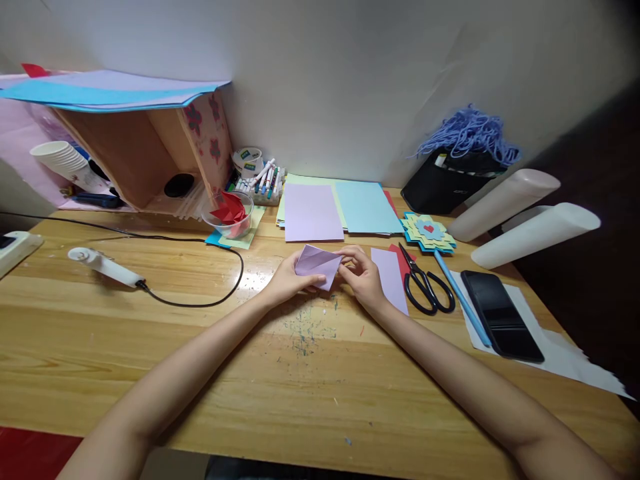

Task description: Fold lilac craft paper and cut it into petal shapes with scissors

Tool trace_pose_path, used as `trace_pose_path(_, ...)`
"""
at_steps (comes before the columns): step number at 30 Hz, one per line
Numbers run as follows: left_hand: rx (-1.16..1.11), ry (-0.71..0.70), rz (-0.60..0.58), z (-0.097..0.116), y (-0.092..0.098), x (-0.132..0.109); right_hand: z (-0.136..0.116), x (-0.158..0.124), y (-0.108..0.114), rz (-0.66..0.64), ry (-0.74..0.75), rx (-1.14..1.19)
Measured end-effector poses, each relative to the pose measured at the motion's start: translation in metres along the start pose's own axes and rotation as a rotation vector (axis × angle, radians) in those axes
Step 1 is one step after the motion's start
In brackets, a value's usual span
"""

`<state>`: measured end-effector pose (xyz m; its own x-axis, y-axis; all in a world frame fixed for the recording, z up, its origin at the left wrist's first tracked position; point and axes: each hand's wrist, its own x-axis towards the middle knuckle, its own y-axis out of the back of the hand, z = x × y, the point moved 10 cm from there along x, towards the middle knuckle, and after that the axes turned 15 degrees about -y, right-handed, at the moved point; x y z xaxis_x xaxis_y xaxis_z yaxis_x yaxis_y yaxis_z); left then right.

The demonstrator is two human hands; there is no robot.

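Observation:
A folded lilac paper (316, 265) is held just above the wooden table (300, 373) between both hands. My left hand (289, 279) grips its left side, thumb on top and fingers under it. Pinching the paper's right corner is my right hand (364, 275), fingers curled. A lilac paper strip (391, 280) lies just right of my right hand, beside a red scrap (401, 261).
Black scissors (427, 285), a blue stick with a paper flower (429, 231), and a phone (501, 315) on white paper lie to the right. Stacked coloured sheets (340, 208), markers (264, 179), a bowl (231, 215) of red paper, a glue gun (106, 265) with its cord, and a cardboard box (145, 160) stand behind and left.

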<state>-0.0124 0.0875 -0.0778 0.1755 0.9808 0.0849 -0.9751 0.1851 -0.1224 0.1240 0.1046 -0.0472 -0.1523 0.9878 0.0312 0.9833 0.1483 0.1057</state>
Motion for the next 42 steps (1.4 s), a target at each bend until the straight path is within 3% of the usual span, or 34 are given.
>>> trace_pose_path(5, -0.031, 0.024, -0.028, 0.003, 0.001, 0.003, 0.005, 0.004, -0.001, -0.005, -0.003, -0.027)
trace_pose_path(11, 0.029, 0.011, 0.202, -0.004, 0.019, 0.003, 0.011, 0.007, 0.001, 0.022, -0.022, -0.08)
trace_pose_path(16, 0.084, -0.082, 0.26, 0.0, 0.024, 0.004, 0.011, 0.006, -0.003, -0.003, -0.021, -0.091)
trace_pose_path(21, 0.219, -0.22, 0.402, 0.009, 0.038, 0.0, 0.0, -0.002, -0.011, -0.032, 0.018, -0.166)
trace_pose_path(24, 0.307, -0.219, 0.442, 0.01, 0.042, -0.004, -0.006, -0.008, -0.016, -0.03, 0.032, -0.224)
trace_pose_path(32, 0.22, -0.245, 0.339, 0.016, 0.024, -0.007, 0.002, -0.009, -0.023, -0.111, -0.028, -0.152)
trace_pose_path(38, 0.161, -0.203, 0.359, 0.012, 0.027, -0.006, 0.02, -0.003, -0.031, -0.277, -0.182, 0.155)
trace_pose_path(42, 0.186, -0.202, 0.235, 0.014, 0.016, -0.003, 0.027, -0.001, -0.032, -0.301, -0.271, 0.241)
